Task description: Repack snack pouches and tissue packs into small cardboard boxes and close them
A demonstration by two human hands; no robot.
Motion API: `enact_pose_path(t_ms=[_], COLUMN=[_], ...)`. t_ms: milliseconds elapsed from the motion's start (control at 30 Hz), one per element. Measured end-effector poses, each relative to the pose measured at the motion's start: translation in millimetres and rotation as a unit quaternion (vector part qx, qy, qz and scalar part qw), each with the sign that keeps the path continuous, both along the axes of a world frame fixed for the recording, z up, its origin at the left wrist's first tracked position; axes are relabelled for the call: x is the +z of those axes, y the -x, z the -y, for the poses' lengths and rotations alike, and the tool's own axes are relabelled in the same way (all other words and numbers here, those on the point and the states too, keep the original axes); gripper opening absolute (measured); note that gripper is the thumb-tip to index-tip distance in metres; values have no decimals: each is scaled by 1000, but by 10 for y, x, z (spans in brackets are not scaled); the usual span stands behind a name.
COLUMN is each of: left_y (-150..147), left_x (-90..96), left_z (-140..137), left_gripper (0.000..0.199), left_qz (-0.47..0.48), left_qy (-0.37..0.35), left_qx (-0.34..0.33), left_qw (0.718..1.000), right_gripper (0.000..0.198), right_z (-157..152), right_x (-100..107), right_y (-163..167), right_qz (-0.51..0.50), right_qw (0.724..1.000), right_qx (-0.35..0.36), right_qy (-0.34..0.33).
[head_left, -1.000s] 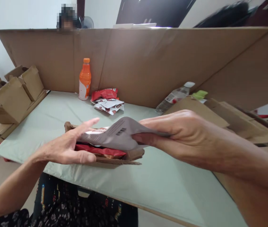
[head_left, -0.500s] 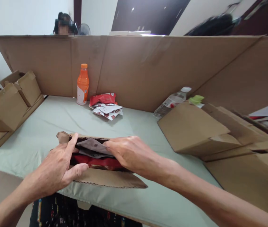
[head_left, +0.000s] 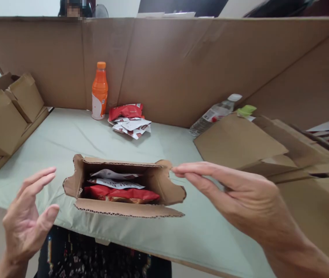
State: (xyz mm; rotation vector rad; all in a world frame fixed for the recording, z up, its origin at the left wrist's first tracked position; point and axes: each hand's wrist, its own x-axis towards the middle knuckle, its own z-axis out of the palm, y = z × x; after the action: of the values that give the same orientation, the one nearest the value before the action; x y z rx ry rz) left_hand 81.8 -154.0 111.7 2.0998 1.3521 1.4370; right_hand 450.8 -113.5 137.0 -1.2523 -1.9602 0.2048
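An open cardboard box (head_left: 129, 209) stands on the table in front of me with its top flaps spread. Inside it, a red packet (head_left: 120, 193) lies nearest me, with two white-and-grey sachets (head_left: 119, 183) behind it. To the box's left, my left hand (head_left: 31, 216) hovers apart from it, fingers spread and holding nothing. My right hand (head_left: 234, 193) is at the box's right end, fingers stretched out with nothing visible in them. Its fingertips are close to the right end flap (head_left: 177, 193); whether they touch it I cannot tell.
Behind the box are an orange bottle (head_left: 99, 92) and a pile of red and white packets (head_left: 131, 123). A clear plastic bottle (head_left: 213, 116) leans at the right by stacked cardboard boxes (head_left: 239, 143). More boxes (head_left: 2, 123) stand left. A cardboard partition (head_left: 164, 69) closes the back; beyond it is a person (head_left: 75, 7).
Both hands have drawn away from the box, left hand to the left and right hand to the right. The right hand has let go of a sachet, now inside. The view has tilted down.
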Motion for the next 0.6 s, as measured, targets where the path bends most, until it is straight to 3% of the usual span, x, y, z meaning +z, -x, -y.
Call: enact_pose_path(t_ms=[67,167,267,400,600], left_y=[1,-81,-186,-251,-264], left_x=[-117,-248,-288,-280,-320], left_z=[25,15,-13,-17,-20], left_gripper=[42,51,50,44,36], left_qz=[9,-12,-37,-53,-61], left_qy=[44,69,51,13,-24], left_qx=[-10,-56,-76,-68,-58], left_qw=[999,996,995,996,996], right_gripper=[14,18,27,35,26], right_z=[-14,-104,-225,-400,-576], right_x=[-51,-70,-19,15,-61], right_y=[-72,-54,69,201,230], right_qz=[-9,33,126,233,281], right_qw=[1000,999,988,967,953], right_qx=[-20,32,86,87,118], right_qy=[21,25,-11,-54,9])
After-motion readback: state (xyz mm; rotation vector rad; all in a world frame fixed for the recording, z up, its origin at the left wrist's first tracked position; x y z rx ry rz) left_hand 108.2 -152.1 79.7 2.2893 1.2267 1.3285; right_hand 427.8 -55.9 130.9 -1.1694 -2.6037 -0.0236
